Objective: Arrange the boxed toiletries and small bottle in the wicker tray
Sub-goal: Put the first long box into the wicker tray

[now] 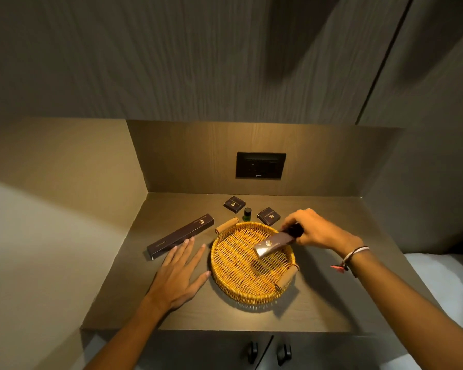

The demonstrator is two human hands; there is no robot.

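Observation:
A round wicker tray [233,276] with two wooden handles sits mid-counter, nothing lying in it. My right hand [316,229] grips a dark brown box [274,243] and holds it tilted over the tray's right side. My left hand [179,273] lies flat on the counter, fingers spread, just left of the tray, its fingertips near a long dark box [181,235]. Behind the tray stand a small green bottle [247,214] and two small square dark boxes: one at the back [234,204], one to the right [269,216].
The dark wooden counter [318,303] sits in a niche with a wall on the left and a back panel holding a black socket plate [260,165]. Two cabinet door handles [267,352] show below the front edge. White fabric lies at the right.

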